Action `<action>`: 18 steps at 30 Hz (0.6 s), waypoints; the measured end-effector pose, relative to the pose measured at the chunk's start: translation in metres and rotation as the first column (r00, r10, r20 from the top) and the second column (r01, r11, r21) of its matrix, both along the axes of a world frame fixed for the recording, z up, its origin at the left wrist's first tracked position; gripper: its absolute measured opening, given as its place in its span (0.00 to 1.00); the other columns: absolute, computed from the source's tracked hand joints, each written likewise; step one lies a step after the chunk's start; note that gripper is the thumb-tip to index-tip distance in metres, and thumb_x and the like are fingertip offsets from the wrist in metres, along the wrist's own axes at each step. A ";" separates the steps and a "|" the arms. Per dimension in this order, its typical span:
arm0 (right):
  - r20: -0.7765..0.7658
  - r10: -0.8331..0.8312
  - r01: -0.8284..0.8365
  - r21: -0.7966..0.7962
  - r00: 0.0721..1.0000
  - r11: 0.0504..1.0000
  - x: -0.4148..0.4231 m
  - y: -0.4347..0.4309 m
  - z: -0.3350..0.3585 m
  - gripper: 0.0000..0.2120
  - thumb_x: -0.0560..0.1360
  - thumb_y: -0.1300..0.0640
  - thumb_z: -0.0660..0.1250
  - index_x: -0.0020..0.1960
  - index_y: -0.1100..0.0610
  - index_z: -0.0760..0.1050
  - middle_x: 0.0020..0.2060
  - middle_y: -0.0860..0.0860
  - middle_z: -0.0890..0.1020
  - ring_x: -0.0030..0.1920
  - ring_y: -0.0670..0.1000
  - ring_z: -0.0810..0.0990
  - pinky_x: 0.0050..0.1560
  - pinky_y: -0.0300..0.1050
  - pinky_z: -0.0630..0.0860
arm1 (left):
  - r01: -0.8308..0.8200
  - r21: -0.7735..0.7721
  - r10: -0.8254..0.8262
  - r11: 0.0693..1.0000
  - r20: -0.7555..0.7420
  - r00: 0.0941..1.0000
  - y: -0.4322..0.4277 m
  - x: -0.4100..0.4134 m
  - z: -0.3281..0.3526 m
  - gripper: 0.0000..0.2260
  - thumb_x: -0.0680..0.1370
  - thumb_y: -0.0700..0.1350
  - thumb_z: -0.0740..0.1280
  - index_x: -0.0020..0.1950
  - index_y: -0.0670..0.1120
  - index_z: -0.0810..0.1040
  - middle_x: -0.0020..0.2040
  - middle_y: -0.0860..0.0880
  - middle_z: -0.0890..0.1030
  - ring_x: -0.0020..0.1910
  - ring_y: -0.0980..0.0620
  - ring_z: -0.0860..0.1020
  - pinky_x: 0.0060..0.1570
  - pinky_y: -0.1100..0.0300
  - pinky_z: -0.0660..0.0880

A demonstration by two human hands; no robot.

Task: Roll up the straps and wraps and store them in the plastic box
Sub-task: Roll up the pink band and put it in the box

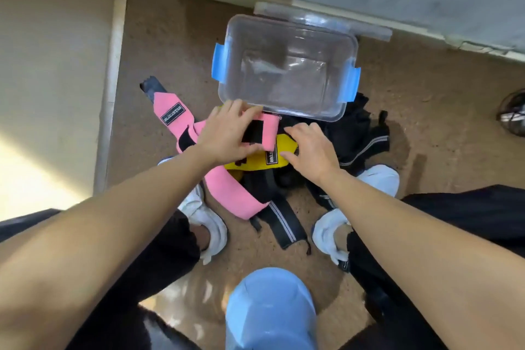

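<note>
Plastic box, far side, shows its clear bare bottom. Our left hand grips a pink wrap; our right hand, fingers relaxed, touches a yellow wrap.

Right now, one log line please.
left hand: grips pink wrap end | right hand: open, touching yellow wrap | plastic box: empty | black straps: unrolled

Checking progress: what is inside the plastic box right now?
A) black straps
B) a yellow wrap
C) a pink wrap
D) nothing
D: only the clear bottom of the box shows, while the pink wrap, yellow wrap and black straps all lie on the floor outside it.
</note>
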State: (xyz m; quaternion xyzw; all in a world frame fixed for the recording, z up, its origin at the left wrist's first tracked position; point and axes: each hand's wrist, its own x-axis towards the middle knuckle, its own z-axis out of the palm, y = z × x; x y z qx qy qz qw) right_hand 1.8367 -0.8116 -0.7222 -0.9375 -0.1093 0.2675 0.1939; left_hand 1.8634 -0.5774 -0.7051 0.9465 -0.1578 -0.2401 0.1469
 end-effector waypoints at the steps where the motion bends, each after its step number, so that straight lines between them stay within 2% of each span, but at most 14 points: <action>1: 0.042 0.012 -0.012 -0.004 0.999 1.000 -0.002 -0.003 -0.009 0.29 0.73 0.48 0.76 0.70 0.56 0.75 0.60 0.52 0.78 0.58 0.56 0.73 0.59 0.53 0.76 | 0.043 0.022 -0.044 0.999 0.034 0.998 0.003 0.001 -0.004 0.40 0.70 0.67 0.74 0.76 0.48 0.70 0.61 0.43 0.74 0.59 0.40 0.73 0.57 0.44 0.71; 4: 0.081 0.020 -0.018 -0.025 0.996 1.000 -0.005 -0.015 -0.028 0.31 0.72 0.47 0.76 0.70 0.57 0.75 0.61 0.52 0.77 0.60 0.56 0.73 0.61 0.53 0.75 | 0.097 0.048 -0.100 0.994 0.059 0.993 0.011 0.003 -0.012 0.37 0.67 0.67 0.76 0.68 0.46 0.74 0.59 0.42 0.73 0.55 0.40 0.74 0.53 0.46 0.74; 8: 0.034 -0.034 0.035 -0.018 0.999 0.999 -0.010 -0.022 -0.032 0.26 0.73 0.47 0.76 0.67 0.55 0.77 0.59 0.52 0.74 0.62 0.54 0.71 0.62 0.53 0.74 | -0.073 0.015 0.073 0.997 -0.053 0.996 0.014 -0.008 -0.010 0.29 0.68 0.60 0.79 0.61 0.48 0.73 0.56 0.47 0.78 0.53 0.43 0.78 0.47 0.49 0.75; 11: -0.053 -0.062 0.061 -0.021 0.997 0.998 -0.006 -0.024 -0.020 0.22 0.73 0.50 0.77 0.65 0.55 0.79 0.58 0.53 0.75 0.61 0.56 0.75 0.62 0.53 0.75 | -0.183 -0.024 0.177 0.983 -0.159 0.971 0.012 -0.017 0.003 0.24 0.73 0.55 0.78 0.65 0.50 0.76 0.58 0.47 0.82 0.57 0.42 0.80 0.54 0.47 0.77; 14: -0.115 -0.127 0.141 0.122 0.985 0.982 -0.006 -0.025 0.012 0.26 0.73 0.54 0.78 0.69 0.55 0.77 0.57 0.52 0.79 0.56 0.53 0.79 0.61 0.49 0.76 | -0.149 -0.046 0.140 0.988 -0.158 0.978 0.012 -0.028 0.033 0.22 0.77 0.53 0.75 0.70 0.52 0.76 0.64 0.48 0.81 0.62 0.44 0.79 0.61 0.46 0.76; 16: -0.140 -0.137 0.175 0.308 0.981 0.935 0.004 -0.017 0.042 0.34 0.72 0.56 0.79 0.75 0.53 0.71 0.63 0.52 0.77 0.53 0.46 0.77 0.64 0.49 0.74 | -0.063 -0.048 0.055 0.997 -0.138 0.989 0.009 -0.029 0.054 0.21 0.79 0.51 0.73 0.71 0.51 0.76 0.65 0.48 0.80 0.63 0.46 0.78 0.63 0.47 0.75; 18: -0.171 -0.028 0.100 0.430 0.985 0.897 0.013 -0.001 0.070 0.38 0.72 0.57 0.79 0.78 0.48 0.67 0.72 0.53 0.71 0.57 0.45 0.73 0.70 0.53 0.72 | 0.029 -0.038 -0.033 0.999 -0.120 0.992 0.005 -0.027 0.076 0.20 0.79 0.49 0.73 0.70 0.49 0.77 0.62 0.48 0.80 0.59 0.47 0.77 0.59 0.51 0.75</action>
